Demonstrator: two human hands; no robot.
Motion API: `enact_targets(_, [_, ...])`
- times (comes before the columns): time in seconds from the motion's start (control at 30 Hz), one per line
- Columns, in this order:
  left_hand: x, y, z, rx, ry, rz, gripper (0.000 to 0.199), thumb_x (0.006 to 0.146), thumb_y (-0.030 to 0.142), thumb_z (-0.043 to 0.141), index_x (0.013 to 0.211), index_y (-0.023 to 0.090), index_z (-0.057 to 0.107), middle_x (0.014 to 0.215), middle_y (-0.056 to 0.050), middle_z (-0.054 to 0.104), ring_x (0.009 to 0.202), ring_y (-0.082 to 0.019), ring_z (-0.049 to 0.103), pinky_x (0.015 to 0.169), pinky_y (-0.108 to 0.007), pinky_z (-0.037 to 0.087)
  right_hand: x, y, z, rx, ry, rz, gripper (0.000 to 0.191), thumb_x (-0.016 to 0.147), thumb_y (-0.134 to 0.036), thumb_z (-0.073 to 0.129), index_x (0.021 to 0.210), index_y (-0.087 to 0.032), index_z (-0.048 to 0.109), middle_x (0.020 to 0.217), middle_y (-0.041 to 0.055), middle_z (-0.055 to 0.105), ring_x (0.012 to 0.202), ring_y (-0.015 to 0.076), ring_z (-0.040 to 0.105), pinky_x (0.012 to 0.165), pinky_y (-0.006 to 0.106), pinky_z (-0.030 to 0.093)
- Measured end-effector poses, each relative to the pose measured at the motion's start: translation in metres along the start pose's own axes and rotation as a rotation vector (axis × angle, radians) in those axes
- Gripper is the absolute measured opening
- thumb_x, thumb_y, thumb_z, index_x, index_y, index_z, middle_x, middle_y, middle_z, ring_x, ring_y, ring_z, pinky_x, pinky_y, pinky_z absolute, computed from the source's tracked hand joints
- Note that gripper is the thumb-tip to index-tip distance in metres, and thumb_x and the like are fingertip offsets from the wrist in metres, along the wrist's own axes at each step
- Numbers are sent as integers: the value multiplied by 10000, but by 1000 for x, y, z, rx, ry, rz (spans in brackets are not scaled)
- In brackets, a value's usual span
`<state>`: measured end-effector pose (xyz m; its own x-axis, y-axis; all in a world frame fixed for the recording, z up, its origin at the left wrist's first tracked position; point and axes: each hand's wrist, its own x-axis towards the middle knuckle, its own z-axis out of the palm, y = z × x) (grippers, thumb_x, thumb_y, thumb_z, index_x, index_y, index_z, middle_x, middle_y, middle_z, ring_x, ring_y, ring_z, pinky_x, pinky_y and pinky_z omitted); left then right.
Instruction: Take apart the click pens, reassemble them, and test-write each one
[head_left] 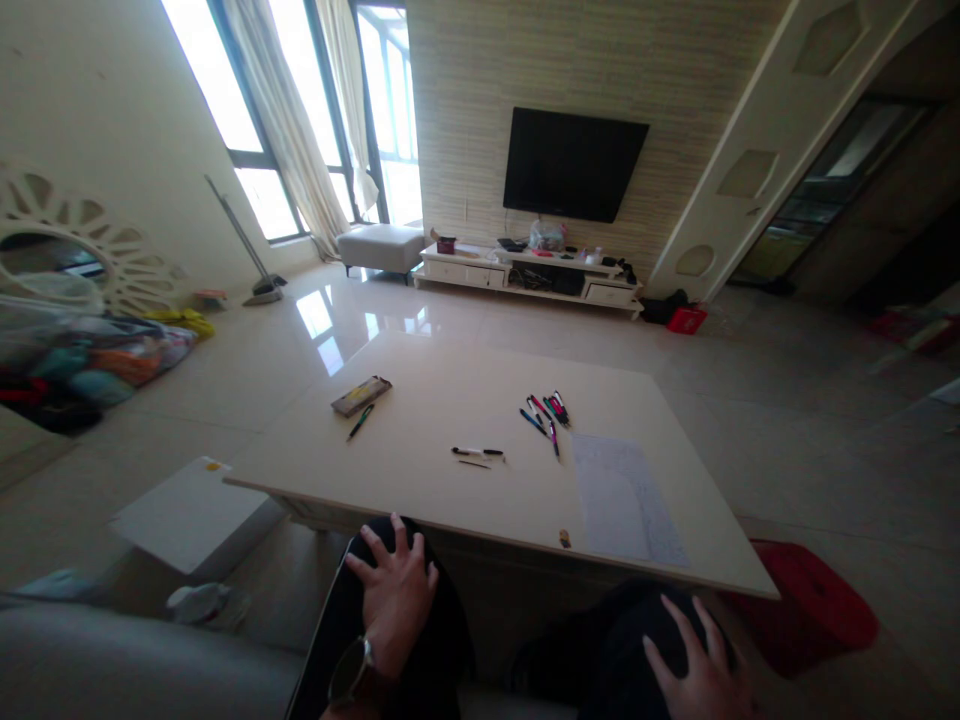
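My left hand (395,590) rests on my left knee with its fingers spread, holding nothing. On my right knee lies my right hand (697,665), fingers apart and nothing in them. Before me stands a low white table (420,500). Near its middle is a black-and-white pen (477,452), with a thin dark rod (474,464) just in front. Several coloured pens (551,412) lie in a loose cluster to the right. A sheet of paper (619,495) lies at the table's right front. To the left, a green-and-black pen (361,423) lies beside a flat box (361,396).
A white box (199,515) stands on the floor left of the table, and a red stool-like object (806,605) sits by its right front corner. Beyond are a low cabinet (465,272), a grey bench (381,247) and a wall television (574,165).
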<state>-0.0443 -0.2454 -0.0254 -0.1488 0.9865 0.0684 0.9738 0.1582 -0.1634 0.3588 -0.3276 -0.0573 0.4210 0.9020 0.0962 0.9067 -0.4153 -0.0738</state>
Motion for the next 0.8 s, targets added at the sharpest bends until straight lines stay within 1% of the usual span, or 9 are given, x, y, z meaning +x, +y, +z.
enact_targets(0.1, [0,0,0,-2,7,5,427,876,363,551,1233,177,696,1545,-245,351,1356,-605,269,983,-772,227,0,0,1,-1,-20,13,629,859,-628,327,1369,-344,561,1560,56,355,1269,429,485,960,637,446])
enact_targets(0.3, [0,0,0,0,11,5,424,862,363,571,1222,182,704,1532,-247,369,1346,-610,280,976,-774,228,-1,-3,-5,-1,-25,16,648,861,-630,301,1381,-336,551,1561,62,357,1302,422,459,963,641,443])
enact_targets(0.5, [0,0,1,7,19,7,430,863,374,565,1226,186,699,1530,-246,370,1345,-616,276,980,-767,225,0,-4,-7,1,-52,38,652,853,-646,309,1383,-355,551,1564,45,355,1271,434,484,945,632,457])
enact_targets(0.67, [0,-1,0,10,-12,1,450,871,390,552,1259,202,680,1548,-230,351,1359,-608,261,990,-764,220,0,-5,-7,-9,-18,21,642,855,-631,319,1366,-336,574,1547,50,378,1261,430,488,975,607,447])
enact_targets(0.8, [0,-1,-2,5,-38,-4,446,881,379,540,1269,205,675,1553,-216,351,1370,-600,250,994,-762,224,-2,-7,-9,-11,-20,27,643,861,-637,310,1377,-343,559,1551,45,371,1269,436,476,951,612,458])
